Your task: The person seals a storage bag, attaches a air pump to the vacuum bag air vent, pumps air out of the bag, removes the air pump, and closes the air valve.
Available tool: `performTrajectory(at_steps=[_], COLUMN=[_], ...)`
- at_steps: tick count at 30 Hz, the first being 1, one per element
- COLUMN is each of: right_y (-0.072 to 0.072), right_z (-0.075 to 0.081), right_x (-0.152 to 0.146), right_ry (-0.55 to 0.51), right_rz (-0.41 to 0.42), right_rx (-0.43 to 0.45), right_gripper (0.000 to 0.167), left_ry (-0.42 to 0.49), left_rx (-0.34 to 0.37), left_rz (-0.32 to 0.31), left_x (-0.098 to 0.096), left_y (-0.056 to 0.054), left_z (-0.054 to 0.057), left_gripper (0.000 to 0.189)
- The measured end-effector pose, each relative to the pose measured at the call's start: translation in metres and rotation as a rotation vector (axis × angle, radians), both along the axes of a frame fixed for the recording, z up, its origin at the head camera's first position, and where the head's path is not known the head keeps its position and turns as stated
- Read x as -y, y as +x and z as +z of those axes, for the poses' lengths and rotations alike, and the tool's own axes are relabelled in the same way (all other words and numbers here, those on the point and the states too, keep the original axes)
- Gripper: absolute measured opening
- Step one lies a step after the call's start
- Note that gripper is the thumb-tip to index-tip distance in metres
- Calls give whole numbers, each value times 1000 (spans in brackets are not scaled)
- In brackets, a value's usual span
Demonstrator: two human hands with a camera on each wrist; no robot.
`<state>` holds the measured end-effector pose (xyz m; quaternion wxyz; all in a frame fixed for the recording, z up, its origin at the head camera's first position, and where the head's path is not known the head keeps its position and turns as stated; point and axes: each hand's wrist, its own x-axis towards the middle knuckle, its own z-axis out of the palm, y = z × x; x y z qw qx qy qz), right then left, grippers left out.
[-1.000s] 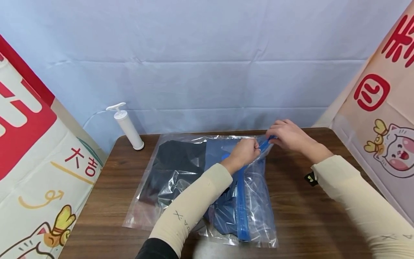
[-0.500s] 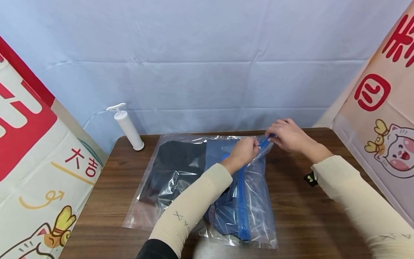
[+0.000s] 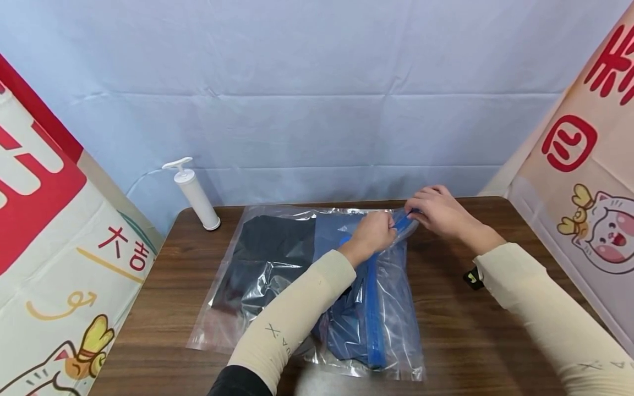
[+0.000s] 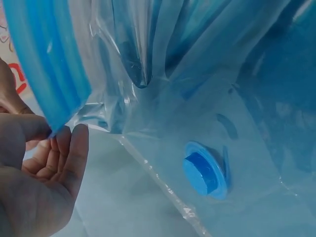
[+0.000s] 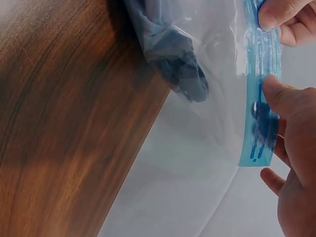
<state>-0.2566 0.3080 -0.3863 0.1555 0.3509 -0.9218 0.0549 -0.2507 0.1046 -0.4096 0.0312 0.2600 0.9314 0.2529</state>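
Note:
A clear vacuum storage bag [image 3: 396, 308] lies on the table, with dark folded clothing [image 3: 277, 239] and blue clothing [image 3: 329, 234] inside. Along its right side runs a blue zip strip [image 3: 373, 330], its far end lifted. My left hand [image 3: 372, 234] pinches this strip near the far corner. Just beyond it, at the strip's end, my right hand [image 3: 438, 212] holds the strip between thumb and fingers. In the right wrist view both thumbs press on the zip strip [image 5: 264, 64]. The left wrist view shows a round blue valve [image 4: 202, 170] on the bag.
A white hand pump [image 3: 195, 198] stands at the table's back left corner. The wooden table [image 3: 455, 341] meets a pale cloth backdrop [image 3: 297, 110] behind. Printed banners hang at both sides. A small black item [image 3: 473, 279] is by the right cuff.
Both hands keep their hold at the far corner of the bag. The right hand has shifted very slightly left, and the near part of the zip strip has moved a little right.

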Motion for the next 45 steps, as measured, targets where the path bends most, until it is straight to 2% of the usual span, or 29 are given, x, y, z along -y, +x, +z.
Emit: performTrajectory(at_steps=[5,9,15,21,29,34,37,41,45], right_y=[-2,-2,0,1,2,3,3,4,5], right_z=[-1,0,3,4,1,3,4,5,3], right_x=[3,2,1,-1,2,3,3,3,3], right_ry=[4,1,-12,-3,6,13,21,33,21], right_rz=[2,5,-7,-52,-47,-64,-79,-80,-84], right_rx=[-8,-17,-24,-31,-31,-33,-38,-33,-26], right_gripper=[15,17,16,13,12,9,8,7,8], left_ry=[-43,-2,71,33,-49,-46,-36,-59,-93], left_rx=[-34,-2,80,129,150,115,143,193,213], left_rz=[20,19,-39,-84,-129,-88,-62,-63,-64], left_x=[-1,1,8,16,19,17,14,10,10], left_y=[-2,-2,-4,-5,-2,-1,0,2,3], left_z=[0,0,3,6,10,13,13,13,15], left_gripper=[12,15,27,46,49,41,41,45,50])
